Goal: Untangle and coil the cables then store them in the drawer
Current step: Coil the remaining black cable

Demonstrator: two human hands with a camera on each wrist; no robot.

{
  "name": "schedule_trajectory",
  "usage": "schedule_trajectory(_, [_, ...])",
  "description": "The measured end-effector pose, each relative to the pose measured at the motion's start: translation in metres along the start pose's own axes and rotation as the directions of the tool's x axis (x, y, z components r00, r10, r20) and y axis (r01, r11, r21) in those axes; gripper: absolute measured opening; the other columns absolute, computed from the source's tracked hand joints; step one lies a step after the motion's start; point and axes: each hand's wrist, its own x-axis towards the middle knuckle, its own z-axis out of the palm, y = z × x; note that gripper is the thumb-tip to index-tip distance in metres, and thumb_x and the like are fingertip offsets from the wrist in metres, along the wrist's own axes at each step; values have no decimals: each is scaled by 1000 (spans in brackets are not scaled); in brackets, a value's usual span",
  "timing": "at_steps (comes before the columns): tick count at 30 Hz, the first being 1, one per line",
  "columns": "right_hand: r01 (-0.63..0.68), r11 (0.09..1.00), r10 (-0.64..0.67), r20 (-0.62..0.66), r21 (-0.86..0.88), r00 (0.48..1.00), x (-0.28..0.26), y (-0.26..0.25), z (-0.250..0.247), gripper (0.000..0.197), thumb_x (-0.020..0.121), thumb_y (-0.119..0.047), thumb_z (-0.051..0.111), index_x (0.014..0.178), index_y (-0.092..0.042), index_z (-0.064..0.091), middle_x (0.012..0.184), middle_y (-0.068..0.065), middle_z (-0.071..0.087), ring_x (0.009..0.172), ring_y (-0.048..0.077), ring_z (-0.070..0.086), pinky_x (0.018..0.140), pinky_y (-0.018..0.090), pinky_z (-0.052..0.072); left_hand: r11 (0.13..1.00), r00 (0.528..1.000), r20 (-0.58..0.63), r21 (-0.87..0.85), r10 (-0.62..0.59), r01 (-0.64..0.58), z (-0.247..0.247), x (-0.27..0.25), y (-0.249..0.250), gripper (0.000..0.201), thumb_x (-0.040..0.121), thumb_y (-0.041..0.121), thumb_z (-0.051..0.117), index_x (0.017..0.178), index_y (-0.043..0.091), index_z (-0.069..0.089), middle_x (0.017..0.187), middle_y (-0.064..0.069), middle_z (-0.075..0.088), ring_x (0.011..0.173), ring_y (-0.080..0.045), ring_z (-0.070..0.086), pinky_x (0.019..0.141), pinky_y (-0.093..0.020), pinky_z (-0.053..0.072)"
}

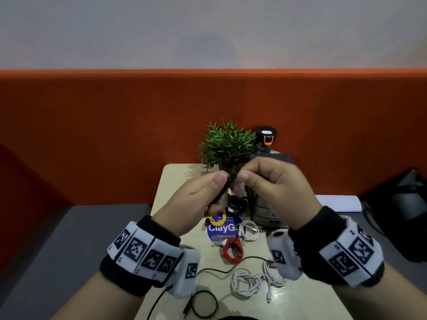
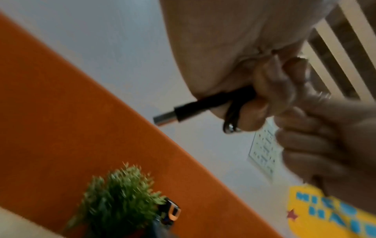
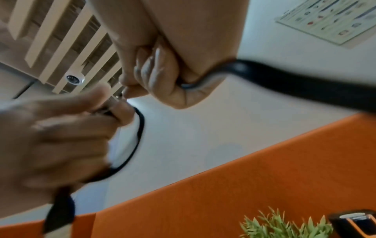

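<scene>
The black cable [image 1: 225, 189] is up in the air between your two hands, above the far half of the bench [image 1: 300, 296]. Your left hand [image 1: 196, 199] has its thumb and fingers [image 2: 264, 83] curled round the bundled strands, and in the left wrist view a USB plug [image 2: 168, 117] sticks out past the thumb. Your right hand [image 1: 275, 188] pinches the same cable just beside the left thumb; in the right wrist view its fingers [image 3: 160, 72] are clenched over a strand that bends out under the palm. A loop of the cable hangs below your left hand in that view.

On the bench below, a yellow coil [image 1: 217, 220] lies on a round blue sticker [image 1: 223, 228], with a white coil [image 1: 249, 230] just beside it to the right and a red coil [image 1: 233, 249] nearer you. Closer still lies a loose heap of white cables [image 1: 251, 281], and a second black cable [image 1: 205, 304] trails along the near edge, one end curled into a ring. Another dark coil [image 1: 236, 204] rests under your hands, partly hidden. A small green plant [image 1: 227, 143] and a black bottle [image 1: 265, 139] with an orange clasp stand at the back, against the orange partition [image 1: 92, 135].
</scene>
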Motion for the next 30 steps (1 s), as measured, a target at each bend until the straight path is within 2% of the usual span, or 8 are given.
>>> schedule_trajectory(4, [-43, 956, 65, -66, 289, 996, 8, 4, 5, 6, 88, -14, 63, 83, -15, 61, 58, -4, 55, 46, 6, 43, 45, 15, 33, 922, 988, 126, -385, 91, -36, 6, 0, 9, 21, 96, 25, 48, 92, 8, 60, 48, 5, 41, 41, -12, 31, 44, -32, 20])
schedule_trajectory(7, [-215, 908, 221, 24, 361, 975, 0, 16, 27, 28, 98, -17, 47, 89, -30, 70, 62, 10, 54, 46, 18, 41, 43, 22, 34, 811, 988, -3, -570, 157, -130, 13, 1, 18, 25, 94, 25, 42, 100, 6, 58, 59, -6, 59, 45, -19, 51, 50, -32, 40])
schedule_trajectory(9, [-314, 894, 288, 127, 320, 949, -11, 19, 42, 35, 101, -17, 41, 83, -29, 68, 53, 1, 53, 40, 16, 40, 40, 22, 33, 803, 982, -116, -564, 150, -190, 12, 3, 21, 26, 93, 23, 39, 105, 5, 53, 82, -11, 71, 72, -25, 68, 69, -31, 53])
schedule_trajectory(13, [-330, 938, 287, 297, 106, 911, -27, 19, 53, 31, 101, -19, 42, 99, -45, 58, 52, -4, 51, 47, 12, 43, 48, 25, 38, 948, 951, -254, -217, 177, -235, 7, 4, 15, 20, 98, 17, 35, 108, 6, 48, 112, -8, 69, 108, -20, 65, 90, -23, 48])
schedule_trajectory(15, [-292, 957, 275, 312, 8, 910, -28, 17, 49, 24, 98, -21, 50, 112, -40, 58, 64, -2, 61, 57, 13, 54, 58, 29, 47, 980, 949, -256, 129, 182, -153, 4, 2, 11, 14, 100, 19, 38, 107, 14, 50, 103, 2, 72, 99, -8, 67, 83, -16, 48])
schedule_trajectory(19, [-150, 986, 163, 226, -72, 960, -21, 4, 30, 13, 91, -26, 61, 81, -25, 69, 69, -12, 66, 64, 4, 58, 61, 25, 47, 890, 975, -183, 456, 122, -25, -5, 0, 3, 12, 100, 26, 42, 101, 24, 54, 68, 6, 60, 61, -6, 57, 57, -23, 43])
schedule_trajectory(24, [-19, 996, 14, 64, 83, 998, -8, -13, 11, 23, 79, -34, 72, 66, -18, 62, 58, -1, 62, 51, 18, 51, 48, 27, 41, 990, 998, -55, 141, 26, -18, -3, -7, 9, 37, 93, 46, 40, 69, 24, 58, 52, 4, 42, 46, -10, 36, 46, -19, 29])
schedule_trajectory(30, [-69, 893, 103, -54, 444, 993, 5, -12, 17, 16, 77, -34, 65, 69, -22, 58, 52, -5, 45, 38, 4, 32, 36, 16, 25, 876, 985, 122, -480, 124, -51, 2, -6, 20, 28, 95, 31, 48, 93, 4, 53, 51, 7, 35, 41, -11, 29, 50, -30, 33])
